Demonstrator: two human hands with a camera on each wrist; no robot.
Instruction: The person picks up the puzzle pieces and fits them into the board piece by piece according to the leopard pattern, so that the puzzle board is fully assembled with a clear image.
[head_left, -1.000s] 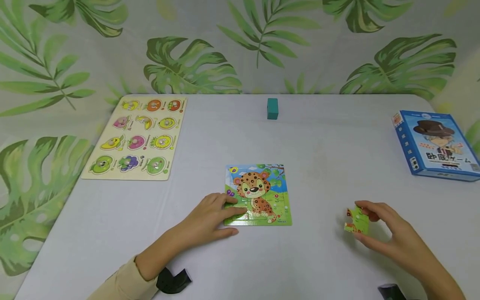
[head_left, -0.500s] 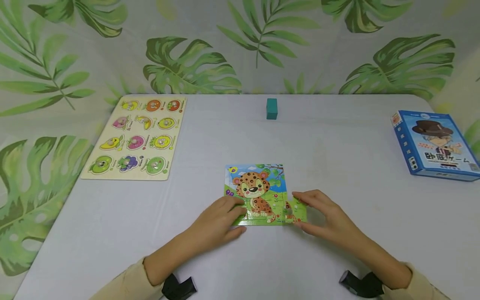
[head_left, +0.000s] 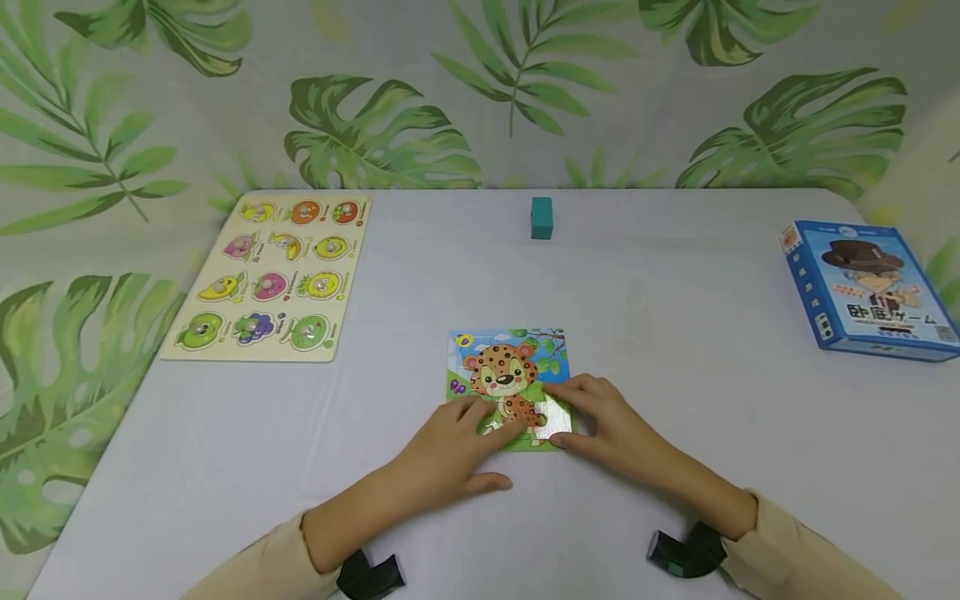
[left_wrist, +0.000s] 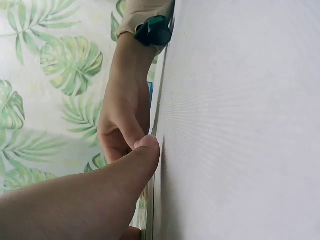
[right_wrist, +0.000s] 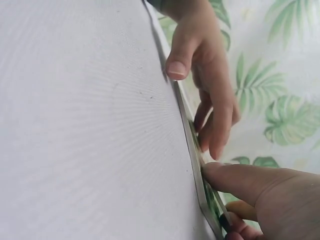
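Observation:
A square jigsaw puzzle (head_left: 504, 354) with a spotted leopard cub on blue and green lies on the white table in the head view. My left hand (head_left: 450, 450) rests over its lower left part with the fingers extended. Between the thumb and forefinger of my right hand (head_left: 618, 429) is a puzzle piece (head_left: 553, 419), whose face glares white. The piece lies on or just above the puzzle's lower right part; contact cannot be told. In the right wrist view, the right thumb (right_wrist: 232, 177) is at the edge of the thin puzzle, with the left hand (right_wrist: 210, 85) beyond.
A wooden fruit peg board (head_left: 277, 275) lies at the left. Towards the back edge stands a teal block (head_left: 542, 218). A blue box (head_left: 873, 287) with a hatted cartoon figure lies at the right. Leaf-printed cloth (head_left: 390, 125) hangs behind the table.
My right hand has carried the puzzle piece leftward from the open table onto the leopard puzzle's right side. My left hand has shifted slightly to the right on the puzzle.

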